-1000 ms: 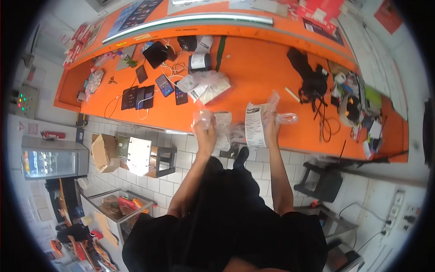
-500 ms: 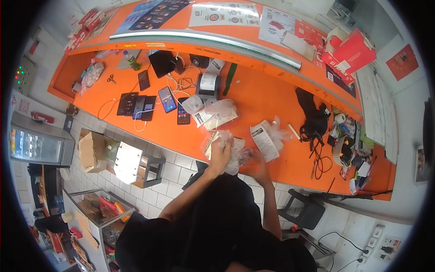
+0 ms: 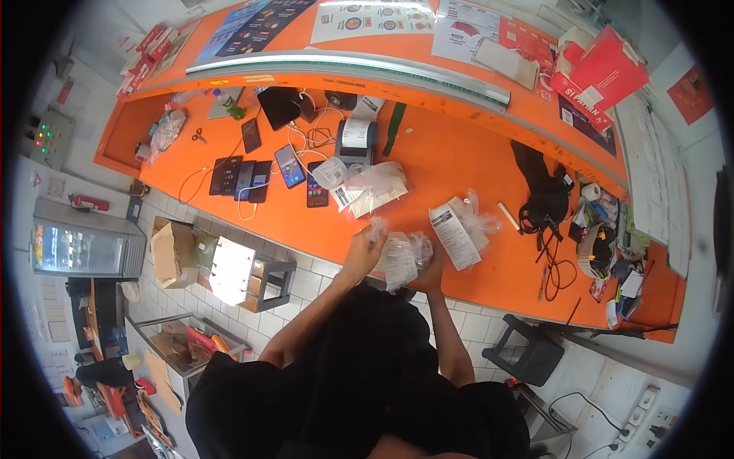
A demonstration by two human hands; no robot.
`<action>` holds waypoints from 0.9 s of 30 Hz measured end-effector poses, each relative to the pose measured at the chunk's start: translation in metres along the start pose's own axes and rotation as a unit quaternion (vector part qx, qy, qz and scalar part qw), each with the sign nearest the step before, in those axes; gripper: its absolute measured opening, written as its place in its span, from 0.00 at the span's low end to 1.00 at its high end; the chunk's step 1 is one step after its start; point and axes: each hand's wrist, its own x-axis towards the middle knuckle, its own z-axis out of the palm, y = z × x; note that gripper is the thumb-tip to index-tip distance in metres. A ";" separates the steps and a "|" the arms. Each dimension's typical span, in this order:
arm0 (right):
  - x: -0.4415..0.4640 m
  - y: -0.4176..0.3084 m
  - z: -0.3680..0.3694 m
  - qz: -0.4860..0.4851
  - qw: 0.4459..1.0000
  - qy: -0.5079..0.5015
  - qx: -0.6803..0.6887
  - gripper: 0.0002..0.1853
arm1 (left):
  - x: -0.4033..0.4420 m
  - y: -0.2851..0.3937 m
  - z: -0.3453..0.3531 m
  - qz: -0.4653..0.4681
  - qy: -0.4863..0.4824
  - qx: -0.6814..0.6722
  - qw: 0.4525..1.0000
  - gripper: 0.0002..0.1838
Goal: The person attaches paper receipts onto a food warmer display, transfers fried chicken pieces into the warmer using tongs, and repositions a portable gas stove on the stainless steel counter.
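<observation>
A clear plastic bag (image 3: 400,260) with a printed receipt on it is between my two hands at the counter's front edge. My left hand (image 3: 362,255) is closed on a bunched part of the plastic at its upper left. On the other side, my right hand (image 3: 432,271) grips the bag's crumpled right end; its fingers are partly hidden. To the right lies a second plastic bag with a receipt (image 3: 457,236). Farther back, another wrapped package (image 3: 380,191) rests near a receipt printer (image 3: 356,141). What the bags contain is hard to make out.
Several phones (image 3: 290,167) and tangled white cables lie left on the orange counter (image 3: 451,164). A black strap bundle (image 3: 544,195) and a cluttered holder (image 3: 600,249) stand right. A raised shelf edge (image 3: 344,73) runs along the back. Below are stools (image 3: 527,352) and a cardboard box (image 3: 172,256).
My left hand has shifted left off the bag's middle and pulls plastic at its side. My right hand, blurred before, has come in onto the bag's right end. The view has shifted slightly.
</observation>
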 end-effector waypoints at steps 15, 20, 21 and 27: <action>0.012 -0.058 -0.041 0.048 0.981 -0.173 -0.069 0.36 | 0.009 -0.055 -0.042 0.006 -0.256 -0.046 0.966 0.30; 0.097 -0.173 -0.053 -0.099 0.980 0.021 -0.171 0.09 | 0.014 -0.117 -0.089 0.041 -0.210 -0.017 0.977 0.24; 0.118 -0.175 -0.037 -0.035 0.992 0.000 -0.125 0.07 | 0.007 -0.134 -0.095 -0.001 -0.239 -0.019 0.971 0.23; 0.296 -0.158 0.183 -0.124 0.922 -0.308 -0.197 0.17 | -0.001 -0.153 -0.156 0.009 -0.308 0.084 0.948 0.18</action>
